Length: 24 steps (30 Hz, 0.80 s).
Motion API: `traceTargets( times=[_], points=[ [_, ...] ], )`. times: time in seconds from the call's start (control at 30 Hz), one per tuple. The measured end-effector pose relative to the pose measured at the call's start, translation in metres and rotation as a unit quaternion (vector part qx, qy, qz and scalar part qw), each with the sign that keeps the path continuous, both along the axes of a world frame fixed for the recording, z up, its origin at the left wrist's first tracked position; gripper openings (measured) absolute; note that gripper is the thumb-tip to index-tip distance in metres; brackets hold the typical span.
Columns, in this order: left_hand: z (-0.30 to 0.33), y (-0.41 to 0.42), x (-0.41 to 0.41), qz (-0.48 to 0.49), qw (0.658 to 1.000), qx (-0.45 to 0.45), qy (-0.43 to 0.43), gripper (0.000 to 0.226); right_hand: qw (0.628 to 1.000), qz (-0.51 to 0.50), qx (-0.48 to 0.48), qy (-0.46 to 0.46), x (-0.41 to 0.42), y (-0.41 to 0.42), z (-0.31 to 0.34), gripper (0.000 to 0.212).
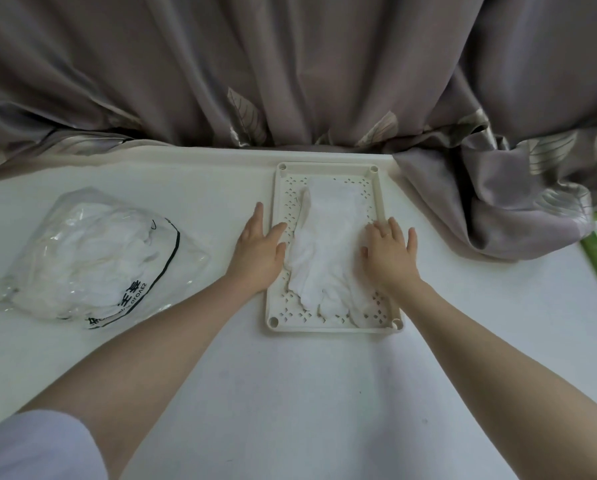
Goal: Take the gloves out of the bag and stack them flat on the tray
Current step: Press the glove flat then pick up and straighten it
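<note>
While both hands press flat on the tray (279,188), fingers straight, gripping nothing, white gloves (328,251) lie lengthwise between them. Bag (93,258) with remaining gloves sits well left on the tabletop (290,393); left hand (259,251) nearer, likely reaches next. Right hand (389,252) rests on the glove edge.

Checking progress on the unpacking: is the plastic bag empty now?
No, the bag on the table to the left of the tray is still bulging with white gloves inside it.
</note>
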<state>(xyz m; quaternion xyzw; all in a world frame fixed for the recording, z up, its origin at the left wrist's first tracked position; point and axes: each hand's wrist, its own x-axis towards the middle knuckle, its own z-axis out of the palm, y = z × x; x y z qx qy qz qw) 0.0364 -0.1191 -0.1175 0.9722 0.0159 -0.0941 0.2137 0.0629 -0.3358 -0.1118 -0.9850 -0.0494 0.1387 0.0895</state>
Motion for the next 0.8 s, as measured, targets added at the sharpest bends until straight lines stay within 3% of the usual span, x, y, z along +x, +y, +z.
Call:
traceTargets(
  times=[0.17,0.27,0.33,0.43,0.5,0.63,0.8],
  points=[
    [-0.005,0.005,-0.003,-0.034,0.999,-0.002,0.004,0.049,1.000,0.026,-0.016,-0.006,0.004,0.008,-0.014,0.048],
    [-0.007,0.005,-0.004,-0.042,0.999,0.005,-0.006,0.050,0.995,0.071,0.059,0.044,0.008,0.018,-0.007,0.047],
    [-0.005,0.006,-0.004,-0.034,0.999,0.013,-0.003,0.050,0.990,0.039,0.108,0.079,0.008,0.024,0.001,0.041],
    [0.000,0.015,-0.007,-0.022,1.000,-0.001,-0.017,0.049,0.991,-0.046,0.127,0.012,0.007,0.034,0.018,0.036],
    [0.005,0.027,-0.012,-0.015,0.999,-0.004,-0.037,0.046,0.992,-0.042,0.107,-0.053,-0.001,0.046,0.032,0.042],
    [0.016,0.062,-0.030,-0.022,0.994,0.006,-0.104,0.026,0.979,0.046,0.189,-0.054,-0.020,0.087,0.053,0.041],
    [0.039,0.115,-0.061,-0.052,0.960,0.069,-0.266,0.027,0.959,0.143,0.242,0.009,-0.042,0.152,0.063,0.029]
  ],
)
